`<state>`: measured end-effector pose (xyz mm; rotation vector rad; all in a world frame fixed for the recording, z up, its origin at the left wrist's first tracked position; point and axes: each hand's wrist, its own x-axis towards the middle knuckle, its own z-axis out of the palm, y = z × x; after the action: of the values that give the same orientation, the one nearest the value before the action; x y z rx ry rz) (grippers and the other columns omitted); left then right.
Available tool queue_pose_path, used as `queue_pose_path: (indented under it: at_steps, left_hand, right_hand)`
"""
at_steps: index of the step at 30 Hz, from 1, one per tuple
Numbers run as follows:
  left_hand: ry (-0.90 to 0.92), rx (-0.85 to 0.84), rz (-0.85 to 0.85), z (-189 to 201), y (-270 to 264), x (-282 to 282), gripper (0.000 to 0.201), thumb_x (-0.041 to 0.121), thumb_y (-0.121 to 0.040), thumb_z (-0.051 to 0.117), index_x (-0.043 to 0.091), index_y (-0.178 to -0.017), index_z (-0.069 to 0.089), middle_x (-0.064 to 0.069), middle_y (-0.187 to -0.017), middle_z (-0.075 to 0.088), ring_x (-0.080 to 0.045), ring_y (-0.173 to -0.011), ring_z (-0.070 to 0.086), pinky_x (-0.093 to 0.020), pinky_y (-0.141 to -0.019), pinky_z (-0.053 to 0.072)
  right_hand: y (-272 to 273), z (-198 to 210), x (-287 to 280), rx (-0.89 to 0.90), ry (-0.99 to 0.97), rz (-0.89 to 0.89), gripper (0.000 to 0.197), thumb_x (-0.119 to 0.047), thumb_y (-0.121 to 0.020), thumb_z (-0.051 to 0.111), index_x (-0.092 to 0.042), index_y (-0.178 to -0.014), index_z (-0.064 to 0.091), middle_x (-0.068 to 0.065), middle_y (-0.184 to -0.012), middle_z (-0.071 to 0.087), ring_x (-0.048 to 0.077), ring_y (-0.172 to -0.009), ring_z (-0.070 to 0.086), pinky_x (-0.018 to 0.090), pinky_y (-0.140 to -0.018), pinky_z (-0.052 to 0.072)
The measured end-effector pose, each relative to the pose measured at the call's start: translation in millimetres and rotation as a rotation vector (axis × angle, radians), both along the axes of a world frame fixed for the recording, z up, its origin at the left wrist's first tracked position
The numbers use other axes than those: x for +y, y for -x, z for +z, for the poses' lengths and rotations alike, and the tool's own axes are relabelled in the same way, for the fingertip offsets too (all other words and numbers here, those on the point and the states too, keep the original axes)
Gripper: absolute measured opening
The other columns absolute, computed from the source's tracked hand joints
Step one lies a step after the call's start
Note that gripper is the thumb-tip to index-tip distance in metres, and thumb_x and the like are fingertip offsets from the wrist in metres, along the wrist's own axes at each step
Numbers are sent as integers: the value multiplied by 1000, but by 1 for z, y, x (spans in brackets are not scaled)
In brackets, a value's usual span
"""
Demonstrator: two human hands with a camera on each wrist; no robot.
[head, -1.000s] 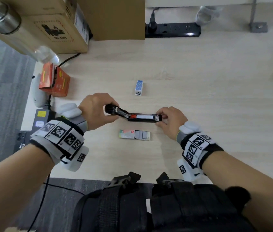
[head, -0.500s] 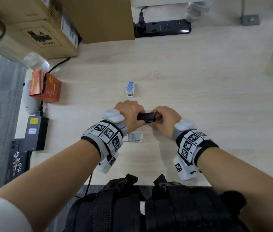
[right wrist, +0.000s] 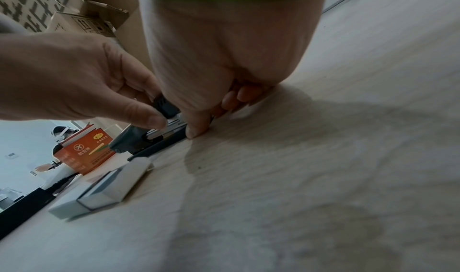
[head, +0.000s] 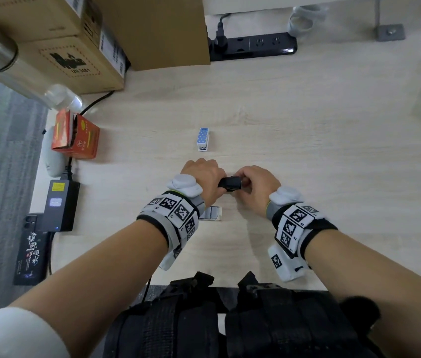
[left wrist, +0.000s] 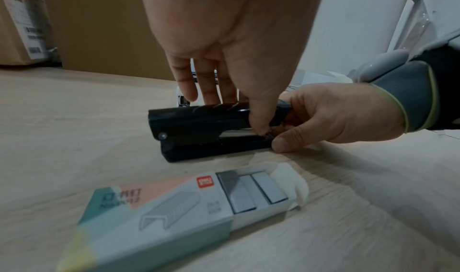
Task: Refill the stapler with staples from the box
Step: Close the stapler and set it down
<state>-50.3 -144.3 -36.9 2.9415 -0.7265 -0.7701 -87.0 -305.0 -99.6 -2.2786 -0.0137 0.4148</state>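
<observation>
black stapler (left wrist: 199, 130), teal-and-peach staple box (left wrist: 149, 213), blue polka-dot mini stapler (head: 203, 139)

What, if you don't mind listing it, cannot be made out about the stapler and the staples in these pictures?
- Staples inside the black stapler: its top is down; the left hand covers its front.
- Stapler in head view: both hands hide most of it.
- Staple box lettering: blurred in both wrist views.
- Right hand fingertips: hidden behind the stapler.

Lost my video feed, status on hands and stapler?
Left hand and right hand both grip black stapler, closed on desk. Staple box open beside it. Nothing blocking.
</observation>
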Motion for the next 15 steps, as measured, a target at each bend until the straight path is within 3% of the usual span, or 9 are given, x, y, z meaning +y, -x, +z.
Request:
queue_pose_path:
  at_steps: [11,15]
  left_hand:
    - [18,-63,-12,-4,5,-3,21,35,-88,51,19,-92,64,-6,-97,59,-27,-90,50,-33,-76,30]
    - [86,-58,-9,-3,6,7,21,31,-88,52,21,-104,61,-4,-103,59,-27,-96,50,-35,-82,35]
  right_hand:
    - [0,3,2,-1,8,-10,18,-20,-74,69,-20,-90,61,-2,-83,56,17,-74,51,27,-66,37]
    - [0,3,1,12,15,-6,21,-21,-73,72,-21,-91,60,-4,-83,54,15,-75,50,27,-67,37]
